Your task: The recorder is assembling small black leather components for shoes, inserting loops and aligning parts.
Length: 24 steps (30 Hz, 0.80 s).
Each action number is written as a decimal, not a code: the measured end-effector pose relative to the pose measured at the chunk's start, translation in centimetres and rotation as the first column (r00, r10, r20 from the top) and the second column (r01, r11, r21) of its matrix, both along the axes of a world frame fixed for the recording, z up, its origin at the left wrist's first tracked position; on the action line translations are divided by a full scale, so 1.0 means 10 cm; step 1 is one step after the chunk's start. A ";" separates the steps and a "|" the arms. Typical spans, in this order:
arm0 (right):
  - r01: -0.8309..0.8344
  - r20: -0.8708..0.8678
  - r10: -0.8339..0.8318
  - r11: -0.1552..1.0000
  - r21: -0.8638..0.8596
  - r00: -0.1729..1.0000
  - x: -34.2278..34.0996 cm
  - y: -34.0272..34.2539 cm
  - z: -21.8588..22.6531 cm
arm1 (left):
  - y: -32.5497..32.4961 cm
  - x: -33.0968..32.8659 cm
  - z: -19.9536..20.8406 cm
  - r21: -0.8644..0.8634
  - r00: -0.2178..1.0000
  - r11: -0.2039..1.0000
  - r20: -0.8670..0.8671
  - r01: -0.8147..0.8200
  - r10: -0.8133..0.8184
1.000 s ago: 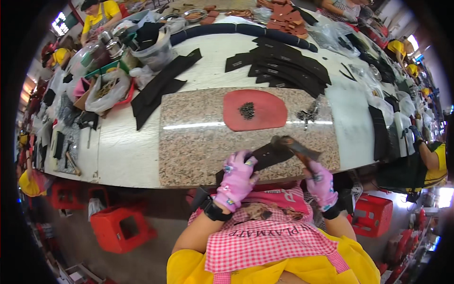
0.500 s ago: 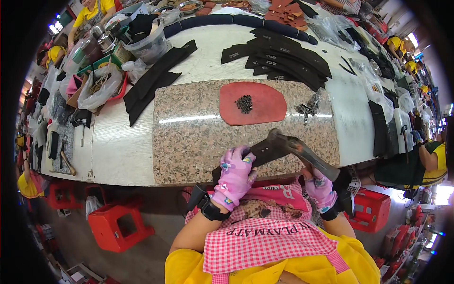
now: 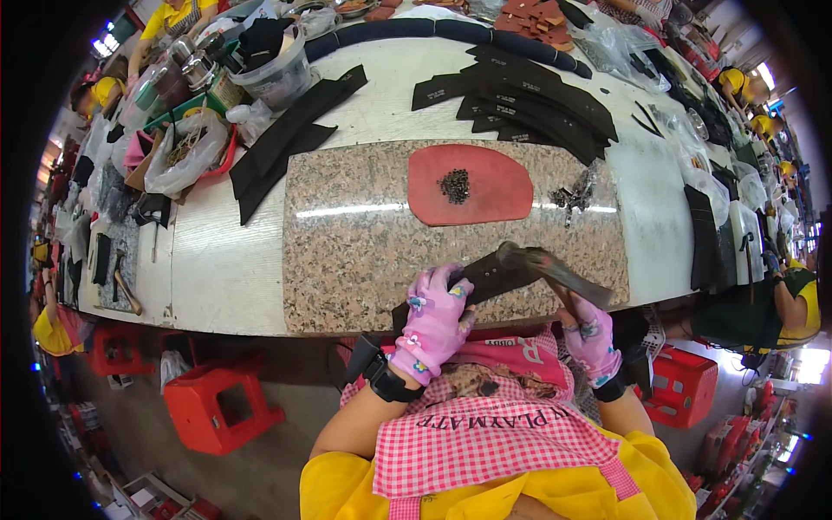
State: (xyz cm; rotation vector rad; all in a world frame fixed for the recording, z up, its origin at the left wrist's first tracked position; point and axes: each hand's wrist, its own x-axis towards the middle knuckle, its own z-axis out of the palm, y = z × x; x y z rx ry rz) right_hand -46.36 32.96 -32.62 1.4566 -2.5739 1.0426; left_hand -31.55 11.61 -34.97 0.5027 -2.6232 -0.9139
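My left hand (image 3: 432, 316), in a pink flowered glove, is closed over the near-left part of a black strip (image 3: 490, 279) and holds it on a speckled granite slab (image 3: 347, 269). Small round marks or studs show on the strip beside my fingers. In my gloved right hand (image 3: 589, 340) is a hammer (image 3: 555, 269), gripped by its handle. Its dark metal head lies over the right part of the strip and hides it; whether the two touch I cannot tell. Farther back on the slab, a red pad (image 3: 498, 191) carries a pile of small dark rivet-like pieces (image 3: 454, 185).
A clear bag with dark small parts (image 3: 574, 196) lies right of the pad. Black strips (image 3: 529, 100) are stacked behind the slab, with more strips (image 3: 277, 156) at left. A plastic tub (image 3: 277, 74) and bags crowd the back left. Red stools (image 3: 217, 407) stand below the table.
The hammer head has come slightly nearer to me over the strip. My left hand keeps its hold on the strip. The whole view has shifted a little.
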 end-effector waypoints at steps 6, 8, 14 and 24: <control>0.058 0.093 -0.057 0.998 -0.010 0.994 -0.02 -0.03 0.02 | 0.00 -0.02 -0.01 -0.011 1.000 1.000 -0.023 -0.001 0.001; -0.009 0.041 0.003 0.988 0.154 0.999 -0.02 -0.05 0.16 | 0.00 0.02 -0.03 -0.009 1.000 1.000 -0.024 -0.007 0.007; -0.093 -0.008 0.100 0.948 0.304 0.995 -0.01 0.03 0.03 | 0.02 -0.01 0.06 -0.010 1.000 1.000 -0.012 0.003 -0.003; -0.053 0.027 0.049 0.982 0.182 0.998 0.02 -0.04 0.09 | 0.02 0.03 0.01 0.010 1.000 1.000 0.015 0.010 -0.010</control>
